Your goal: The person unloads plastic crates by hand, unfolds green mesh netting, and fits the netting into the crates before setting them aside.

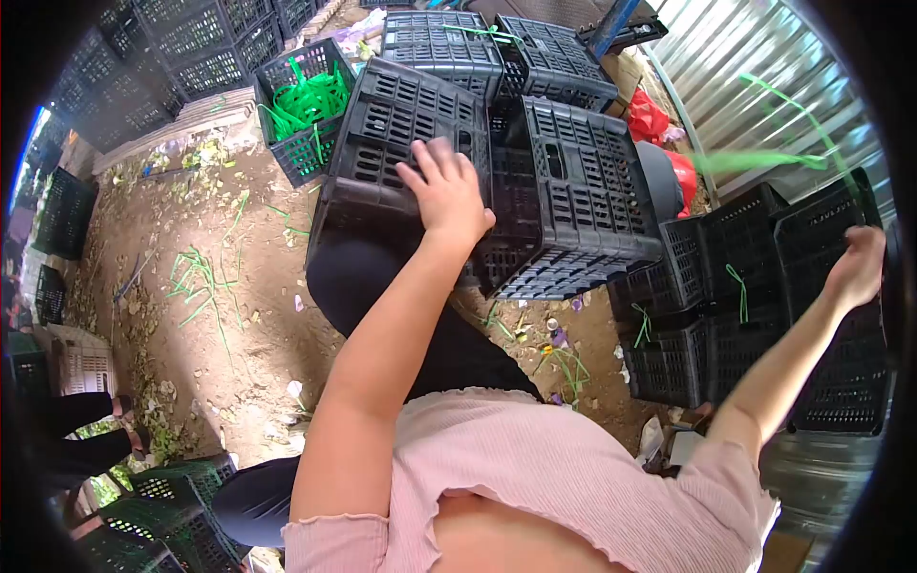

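My left hand (pixel 447 194) rests on the side of a black plastic crate (pixel 401 129), its fingers spread. My right hand (pixel 857 267) is stretched out at the far right in front of stacked black crates (pixel 829 229), its fingers curled. A green strip (pixel 764 162), blurred in part, hangs in the air above it; its lower end runs down near the fingers, and the grip on it is too small to make out. Beside the crate under my left hand stands another black crate (pixel 587 181).
A crate (pixel 308 158) of green strips stands at the upper left. Loose green strips (pixel 199 282) lie on the littered dirt floor. Corrugated metal (pixel 755 57) rises at the right. A person's legs (pixel 86 430) show at the lower left. Red bags (pixel 648 119) lie behind the crates.
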The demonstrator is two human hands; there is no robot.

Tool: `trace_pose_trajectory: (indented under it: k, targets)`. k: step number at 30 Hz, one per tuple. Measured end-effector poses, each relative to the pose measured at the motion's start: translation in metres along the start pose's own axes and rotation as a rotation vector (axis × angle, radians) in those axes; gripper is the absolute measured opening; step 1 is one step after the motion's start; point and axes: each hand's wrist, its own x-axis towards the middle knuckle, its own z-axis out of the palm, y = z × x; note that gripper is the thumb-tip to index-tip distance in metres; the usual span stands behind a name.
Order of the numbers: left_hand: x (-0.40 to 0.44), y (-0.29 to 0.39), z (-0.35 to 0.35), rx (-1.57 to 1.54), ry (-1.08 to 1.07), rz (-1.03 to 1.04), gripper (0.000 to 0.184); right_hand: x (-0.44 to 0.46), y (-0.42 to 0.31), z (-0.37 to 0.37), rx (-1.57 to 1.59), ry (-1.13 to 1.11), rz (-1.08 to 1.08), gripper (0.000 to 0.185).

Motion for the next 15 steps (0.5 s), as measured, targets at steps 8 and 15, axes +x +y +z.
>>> trace_pose_trajectory:
  k: [8, 15]
  targets:
    - [0.026, -0.001, 0.002, -0.020, -0.236, -0.053, 0.072, -0.171, -0.089, 0.087, -0.330, -1.016, 0.013, 0.047]
    - [0.048, -0.153, -0.022, -0.061, -0.260, -0.538, 0.046, -0.278, -0.179, 0.254, 0.400, -1.080, -0.271, 0.050]
